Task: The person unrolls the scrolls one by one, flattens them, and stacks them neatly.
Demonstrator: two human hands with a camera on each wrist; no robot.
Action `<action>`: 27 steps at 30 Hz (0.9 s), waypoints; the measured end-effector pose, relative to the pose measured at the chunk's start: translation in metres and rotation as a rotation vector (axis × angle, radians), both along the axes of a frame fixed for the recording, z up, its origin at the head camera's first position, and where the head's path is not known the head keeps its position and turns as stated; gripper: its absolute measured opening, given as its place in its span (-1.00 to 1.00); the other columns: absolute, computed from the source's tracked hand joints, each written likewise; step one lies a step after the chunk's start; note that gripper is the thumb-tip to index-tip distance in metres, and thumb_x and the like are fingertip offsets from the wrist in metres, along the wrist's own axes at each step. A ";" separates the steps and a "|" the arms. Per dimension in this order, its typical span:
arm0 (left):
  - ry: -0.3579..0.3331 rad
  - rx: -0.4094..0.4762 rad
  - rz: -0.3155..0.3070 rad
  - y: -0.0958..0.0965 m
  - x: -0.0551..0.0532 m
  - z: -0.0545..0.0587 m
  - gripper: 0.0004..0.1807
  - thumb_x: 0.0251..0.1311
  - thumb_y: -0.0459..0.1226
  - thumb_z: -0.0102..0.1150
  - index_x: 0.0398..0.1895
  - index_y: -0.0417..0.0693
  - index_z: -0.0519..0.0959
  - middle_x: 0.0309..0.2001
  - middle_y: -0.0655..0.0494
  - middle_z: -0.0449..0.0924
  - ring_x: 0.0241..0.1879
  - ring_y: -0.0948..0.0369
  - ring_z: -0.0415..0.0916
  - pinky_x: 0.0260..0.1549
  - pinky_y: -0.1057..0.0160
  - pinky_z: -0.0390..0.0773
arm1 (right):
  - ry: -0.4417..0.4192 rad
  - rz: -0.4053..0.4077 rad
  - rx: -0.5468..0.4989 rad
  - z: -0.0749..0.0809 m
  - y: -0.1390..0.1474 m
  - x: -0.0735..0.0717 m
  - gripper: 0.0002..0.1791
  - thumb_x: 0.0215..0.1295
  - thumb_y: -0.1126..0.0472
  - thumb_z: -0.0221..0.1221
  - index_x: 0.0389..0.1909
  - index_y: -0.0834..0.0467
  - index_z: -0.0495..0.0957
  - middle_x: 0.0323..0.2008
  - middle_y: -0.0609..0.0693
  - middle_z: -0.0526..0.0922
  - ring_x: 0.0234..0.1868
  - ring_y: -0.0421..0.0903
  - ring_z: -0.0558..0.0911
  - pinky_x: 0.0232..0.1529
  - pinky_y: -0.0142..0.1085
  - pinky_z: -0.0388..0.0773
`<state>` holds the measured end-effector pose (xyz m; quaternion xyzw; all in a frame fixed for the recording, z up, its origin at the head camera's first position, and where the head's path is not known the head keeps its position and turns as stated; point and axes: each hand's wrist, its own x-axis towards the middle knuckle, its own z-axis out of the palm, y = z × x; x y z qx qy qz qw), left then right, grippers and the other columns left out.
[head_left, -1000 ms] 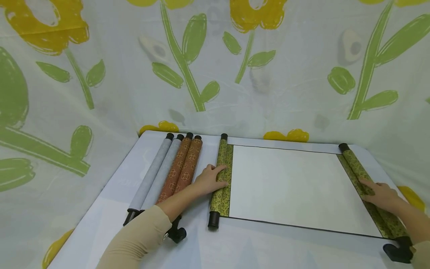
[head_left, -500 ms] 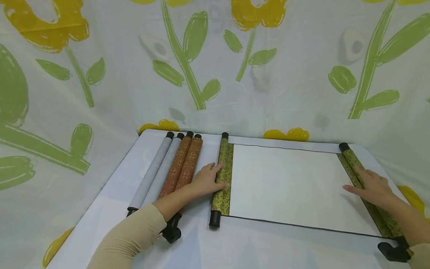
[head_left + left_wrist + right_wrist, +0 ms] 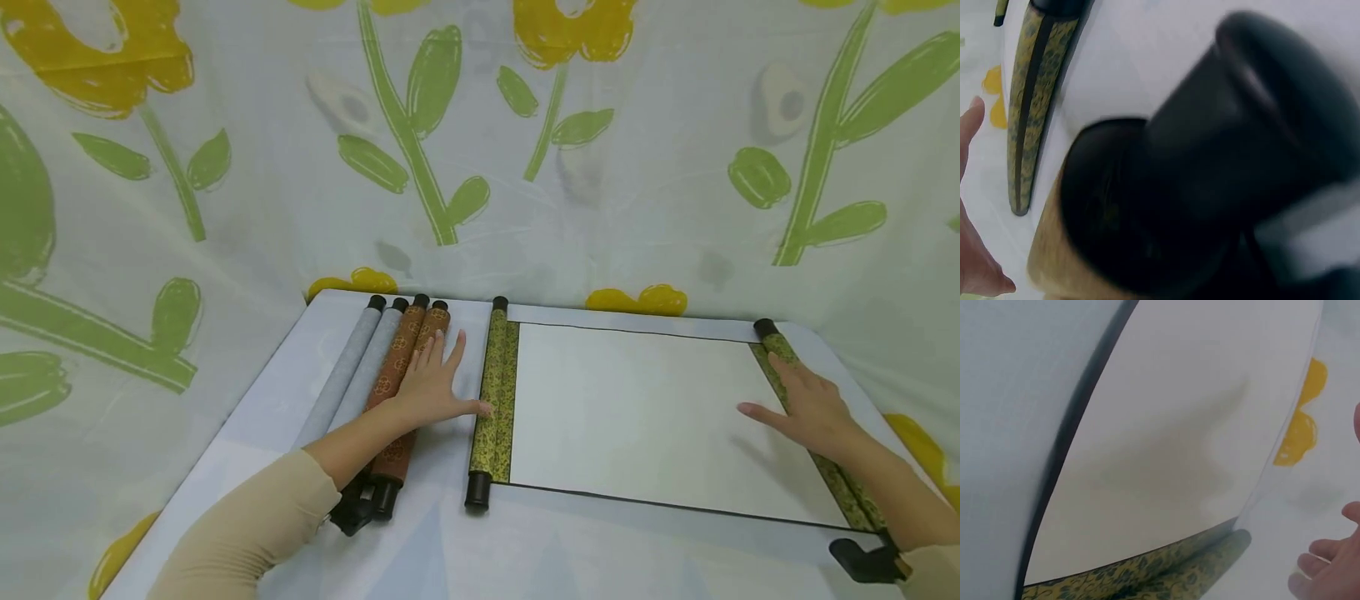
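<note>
A hanging scroll with a blank white sheet (image 3: 637,417) lies unrolled between two green-gold patterned rollers. My left hand (image 3: 431,385) is spread above the gap between the scroll's left roller (image 3: 486,437) and two rolled brown scrolls (image 3: 397,454), its thumb near that roller. My right hand (image 3: 816,417) hovers with straight fingers over the right roller (image 3: 783,346), casting a shadow on the sheet. In the right wrist view, the fingers of the right hand (image 3: 1335,569) show apart from the roller (image 3: 1166,572). A dark knob (image 3: 1229,150) fills much of the left wrist view.
Two rolled grey scrolls (image 3: 347,367) lie left of the brown ones, all with black end knobs. Behind the white table (image 3: 247,467) hangs a flower-printed cloth (image 3: 645,192). Dark wrist cameras sit by both forearms.
My left hand has left the left roller, moving left toward the brown scrolls with fingers spreading. My right hand has lifted from the right roller and shifted slightly left. The scroll stays put.
</note>
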<state>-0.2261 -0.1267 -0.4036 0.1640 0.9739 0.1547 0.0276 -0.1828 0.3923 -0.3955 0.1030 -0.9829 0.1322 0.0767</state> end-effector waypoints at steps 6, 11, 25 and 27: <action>0.017 0.006 0.026 -0.013 -0.002 0.010 0.34 -0.14 0.39 0.19 0.50 0.11 -0.43 0.45 -0.29 -0.59 0.44 -0.20 -0.47 0.32 -0.23 -0.17 | -0.020 -0.007 -0.009 0.004 -0.018 -0.002 0.13 0.15 -0.19 0.21 0.42 0.42 -0.16 0.23 0.66 0.04 0.23 0.61 0.00 0.13 0.43 -0.13; -0.014 0.116 0.041 -0.024 -0.001 0.024 0.36 -0.13 0.25 0.32 0.50 0.08 -0.43 0.44 -0.28 -0.65 0.43 -0.20 -0.54 0.31 -0.24 -0.16 | -0.038 -0.002 -0.016 0.005 -0.037 -0.001 0.15 0.14 -0.22 0.21 0.43 0.40 -0.17 0.29 0.63 -0.05 0.29 0.58 -0.09 0.16 0.43 -0.20; -0.089 0.388 -0.076 -0.073 -0.004 0.025 0.42 -0.19 -0.10 0.53 0.49 0.15 -0.47 0.45 -0.24 -0.63 0.42 -0.25 -0.52 0.18 -0.39 0.00 | 0.013 0.061 -0.127 0.015 -0.086 0.002 0.12 0.12 -0.20 0.25 0.45 0.33 -0.13 0.35 0.55 -0.08 0.35 0.49 -0.11 0.18 0.41 -0.18; -0.095 0.392 -0.067 -0.078 -0.005 0.023 0.41 -0.18 -0.13 0.53 0.50 0.09 -0.44 0.45 -0.31 -0.57 0.42 -0.27 -0.46 0.16 -0.39 0.03 | 0.027 0.075 -0.143 0.016 -0.093 0.001 0.11 0.12 -0.19 0.25 0.45 0.33 -0.12 0.34 0.55 -0.07 0.34 0.50 -0.08 0.17 0.42 -0.16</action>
